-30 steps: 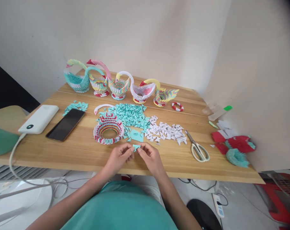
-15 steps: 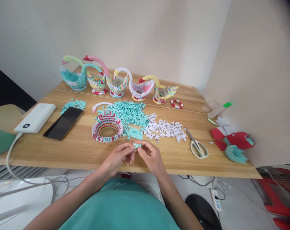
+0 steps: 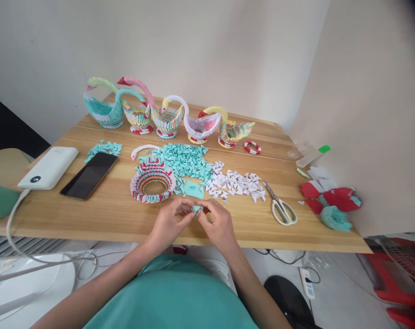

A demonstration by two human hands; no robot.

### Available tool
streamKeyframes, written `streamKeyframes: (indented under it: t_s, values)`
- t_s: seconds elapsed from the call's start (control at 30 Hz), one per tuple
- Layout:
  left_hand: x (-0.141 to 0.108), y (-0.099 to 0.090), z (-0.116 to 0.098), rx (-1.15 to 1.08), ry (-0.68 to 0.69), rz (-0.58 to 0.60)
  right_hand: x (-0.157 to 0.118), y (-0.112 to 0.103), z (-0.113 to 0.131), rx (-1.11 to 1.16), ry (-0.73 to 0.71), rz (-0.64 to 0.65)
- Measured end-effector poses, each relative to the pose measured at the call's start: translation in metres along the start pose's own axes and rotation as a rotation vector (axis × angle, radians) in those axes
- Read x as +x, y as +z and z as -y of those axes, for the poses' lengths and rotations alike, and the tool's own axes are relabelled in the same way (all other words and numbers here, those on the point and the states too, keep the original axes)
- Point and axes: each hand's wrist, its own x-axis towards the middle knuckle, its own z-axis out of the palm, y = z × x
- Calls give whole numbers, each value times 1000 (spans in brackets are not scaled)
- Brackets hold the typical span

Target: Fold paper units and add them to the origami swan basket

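Between the fingertips of both hands is a small teal paper piece (image 3: 197, 209), above the table's front edge. My left hand (image 3: 169, 221) pinches its left side and my right hand (image 3: 217, 222) its right side. Just beyond them lies a flat teal paper sheet (image 3: 194, 189), below a pile of folded teal pieces (image 3: 185, 160). White folded pieces (image 3: 236, 183) are spread to the right. To the left stands a round multicoloured paper bowl (image 3: 142, 180), with a white curved paper neck (image 3: 145, 147) behind it.
Several paper swans (image 3: 201, 125) line the back, beside a red-and-white ring (image 3: 252, 147). Scissors (image 3: 283, 210) lie to the right, near red and teal paper parts (image 3: 336, 218). A black phone (image 3: 90, 176), a white power bank (image 3: 50, 168) and more teal pieces (image 3: 106, 148) are at left.
The fingers of my left hand have shifted around the teal piece, which now looks smaller and more upright. The view has moved slightly.
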Motion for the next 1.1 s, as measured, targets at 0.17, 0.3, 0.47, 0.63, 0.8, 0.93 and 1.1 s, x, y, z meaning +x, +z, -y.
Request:
streamKeyframes:
  t_s: [0.17, 0.3, 0.47, 0.63, 0.8, 0.93, 1.1]
  values:
    - [1, -1, -1, 224, 98, -9, 1, 0, 0, -78, -19, -11]
    - [1, -1, 0, 175, 58, 23, 2, -2, 3, -26, 3, 5]
    - [1, -2, 1, 157, 33, 55, 3, -5, 3, 123, 61, 43]
    - [1, -2, 1, 134, 32, 68, 3, -6, 2, 177, 106, 59]
    - [3, -1, 3, 86, 13, 58, 4, -8, 2, 177, 119, 67]
    - [6, 2, 8, -147, -69, 57, 4, -8, 1, 166, 126, 74]
    - [11, 3, 14, -454, -223, 138, 3, -3, -4, 186, 146, 67]
